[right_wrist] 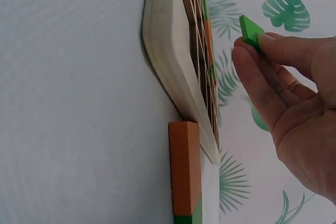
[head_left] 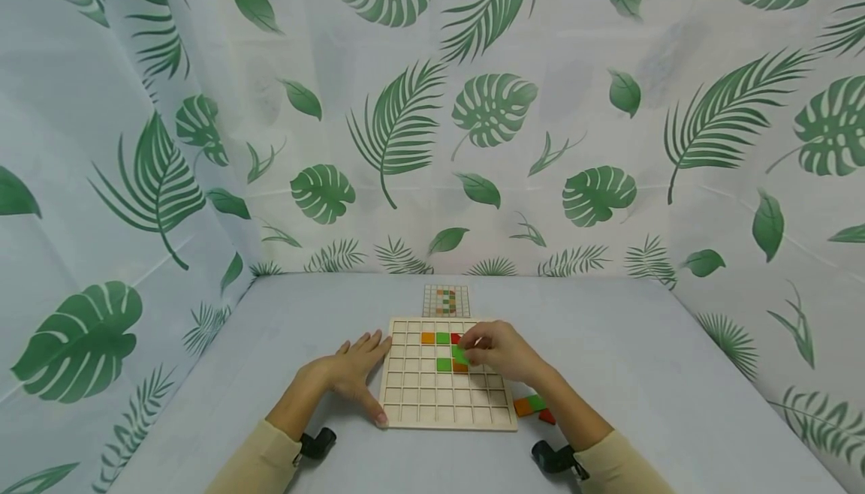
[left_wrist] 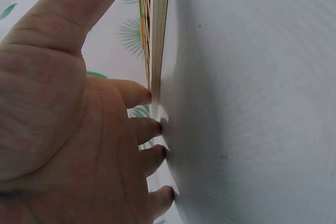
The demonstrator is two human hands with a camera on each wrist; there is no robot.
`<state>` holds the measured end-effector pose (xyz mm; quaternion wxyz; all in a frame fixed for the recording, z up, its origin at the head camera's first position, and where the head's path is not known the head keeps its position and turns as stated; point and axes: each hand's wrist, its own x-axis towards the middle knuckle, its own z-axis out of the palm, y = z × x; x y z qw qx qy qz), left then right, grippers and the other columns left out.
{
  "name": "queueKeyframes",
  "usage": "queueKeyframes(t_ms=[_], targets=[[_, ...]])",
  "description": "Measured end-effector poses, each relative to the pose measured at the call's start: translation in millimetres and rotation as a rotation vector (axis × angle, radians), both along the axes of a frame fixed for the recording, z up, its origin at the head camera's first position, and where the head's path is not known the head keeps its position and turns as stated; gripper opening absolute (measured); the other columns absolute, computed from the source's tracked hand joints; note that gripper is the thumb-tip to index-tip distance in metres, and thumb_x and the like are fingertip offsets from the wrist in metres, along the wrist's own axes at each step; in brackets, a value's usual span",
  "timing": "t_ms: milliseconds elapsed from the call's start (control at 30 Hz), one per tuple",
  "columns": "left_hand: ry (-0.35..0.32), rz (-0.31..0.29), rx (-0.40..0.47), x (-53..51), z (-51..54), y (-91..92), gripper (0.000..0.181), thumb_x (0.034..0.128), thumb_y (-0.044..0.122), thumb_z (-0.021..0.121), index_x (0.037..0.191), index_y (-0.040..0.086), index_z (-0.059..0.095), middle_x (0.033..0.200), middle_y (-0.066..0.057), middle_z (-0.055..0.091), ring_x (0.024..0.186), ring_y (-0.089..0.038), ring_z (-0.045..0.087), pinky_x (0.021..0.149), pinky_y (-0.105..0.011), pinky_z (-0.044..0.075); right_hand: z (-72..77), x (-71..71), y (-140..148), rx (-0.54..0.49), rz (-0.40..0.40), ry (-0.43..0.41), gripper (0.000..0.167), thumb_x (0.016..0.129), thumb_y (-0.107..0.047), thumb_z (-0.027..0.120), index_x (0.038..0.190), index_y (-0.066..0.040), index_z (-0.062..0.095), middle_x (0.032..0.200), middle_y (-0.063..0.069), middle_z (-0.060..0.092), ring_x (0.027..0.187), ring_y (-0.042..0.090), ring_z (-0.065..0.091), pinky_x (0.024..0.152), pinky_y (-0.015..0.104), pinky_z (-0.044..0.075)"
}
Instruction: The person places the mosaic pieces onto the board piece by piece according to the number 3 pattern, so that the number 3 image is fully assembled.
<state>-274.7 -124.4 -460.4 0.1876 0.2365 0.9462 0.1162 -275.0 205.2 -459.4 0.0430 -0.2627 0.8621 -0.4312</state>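
Observation:
A wooden grid board (head_left: 446,398) lies on the table with colored square tiles in some cells. Along its far part sit an orange tile (head_left: 429,338), a green tile (head_left: 442,338) and a partly covered red tile (head_left: 455,338). Nearer are another green tile (head_left: 444,365) and an orange one (head_left: 461,368). Thumb and fingers of my right hand (head_left: 505,351) pinch a green square tile (right_wrist: 252,31), held tilted above the board. My left hand (head_left: 351,372) rests at the board's left edge, fingers spread, with the thumb by the near left corner.
Behind the board lies a small card (head_left: 429,303) printed with a grid and colored squares. Several loose tiles (head_left: 527,406), orange, green and red, lie off the board's near right corner, beside my right forearm. A leaf-patterned curtain (head_left: 432,209) stands behind the table.

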Motion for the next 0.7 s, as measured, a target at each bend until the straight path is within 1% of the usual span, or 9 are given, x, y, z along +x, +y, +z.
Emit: queueKeyframes(t_ms=[100, 233, 467, 700], targets=[[-0.003, 0.001, 0.000, -0.4, -0.5, 0.3, 0.144, 0.0600, 0.069, 0.092, 0.168, 0.012, 0.016, 0.176, -0.015, 0.010, 0.163, -0.037, 0.008, 0.129, -0.062, 0.013, -1.1, 0.5, -1.1, 0.003, 0.018, -0.002, 0.016, 0.098, -0.007, 0.071, 0.113, -0.004, 0.075, 0.105, 0.009, 0.074, 0.080, 0.025, 0.074, 0.072, 0.027, 0.059], [-0.004, 0.001, 0.003, -1.3, -1.9, 0.0, 0.144, 0.0598, 0.068, 0.093, 0.168, 0.012, 0.016, 0.176, -0.015, 0.010, 0.163, -0.037, 0.008, 0.130, -0.062, 0.012, -3.4, 0.2, -2.6, 0.015, 0.035, -0.013, 0.015, 0.097, -0.007, 0.072, 0.112, -0.005, 0.076, 0.107, 0.010, 0.074, 0.080, 0.022, 0.074, 0.073, 0.026, 0.059], [-0.005, 0.000, 0.010, -1.5, -2.5, -1.1, 0.144, 0.0595, 0.068, 0.093, 0.168, 0.013, 0.016, 0.176, -0.016, 0.010, 0.163, -0.037, 0.008, 0.129, -0.062, 0.012, -3.6, 0.8, -4.5, 0.037, 0.039, -0.022, 0.015, 0.096, -0.006, 0.073, 0.110, -0.006, 0.077, 0.104, 0.006, 0.073, 0.078, 0.014, 0.073, 0.073, 0.025, 0.060], [-0.004, 0.002, 0.005, -1.6, -2.2, -0.3, 0.144, 0.0595, 0.069, 0.093, 0.168, 0.013, 0.016, 0.176, -0.015, 0.010, 0.163, -0.036, 0.008, 0.130, -0.062, 0.012, -3.0, 1.8, -5.4, 0.053, 0.036, -0.019, 0.014, 0.096, -0.006, 0.074, 0.109, -0.008, 0.078, 0.108, 0.007, 0.074, 0.080, 0.011, 0.071, 0.074, 0.023, 0.059]])
